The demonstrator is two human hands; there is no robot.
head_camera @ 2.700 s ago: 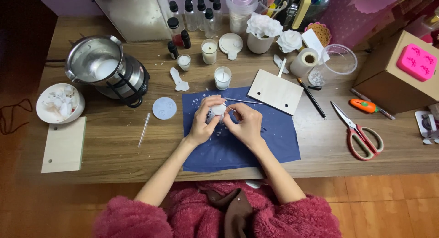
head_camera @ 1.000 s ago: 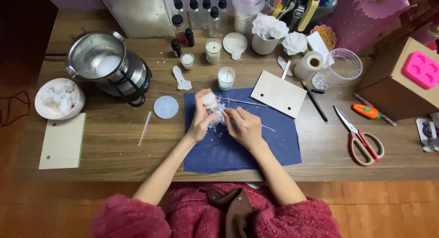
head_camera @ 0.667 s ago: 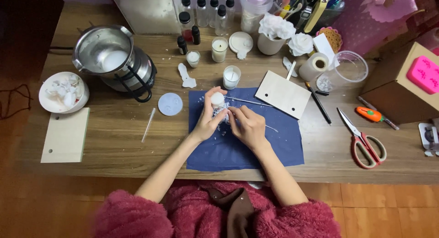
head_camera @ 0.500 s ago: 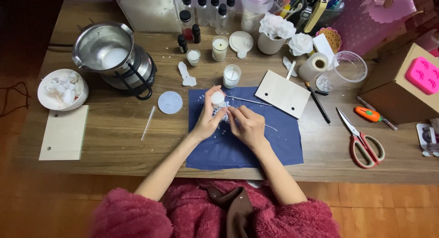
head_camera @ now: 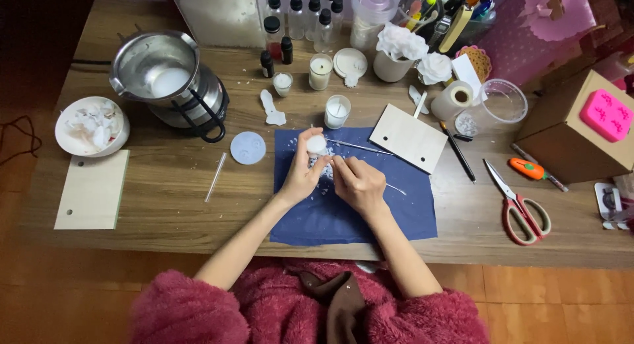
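My left hand (head_camera: 300, 175) holds a small white wax piece (head_camera: 316, 144) upright over a dark blue cloth (head_camera: 356, 208) on the wooden table. My right hand (head_camera: 360, 182) is beside it with the fingers pinched at the base of the wax piece; whether they grip a small tool I cannot tell. White crumbs lie on the cloth under both hands. A thin metal rod (head_camera: 360, 148) lies on the cloth just beyond the hands.
A metal melting pot (head_camera: 168, 76) stands at the back left, a white bowl of wax flakes (head_camera: 91, 126) beside it. Small glass candles (head_camera: 337, 111), dropper bottles (head_camera: 300, 10), wooden boards (head_camera: 408, 137), red scissors (head_camera: 518, 205), a cardboard box (head_camera: 574, 129) and a round pale disc (head_camera: 247, 148) lie around.
My left hand has turned the wax piece more upright and lifted it a little towards the far side of the cloth. My right hand stays close against it. More crumbs lie on the cloth.
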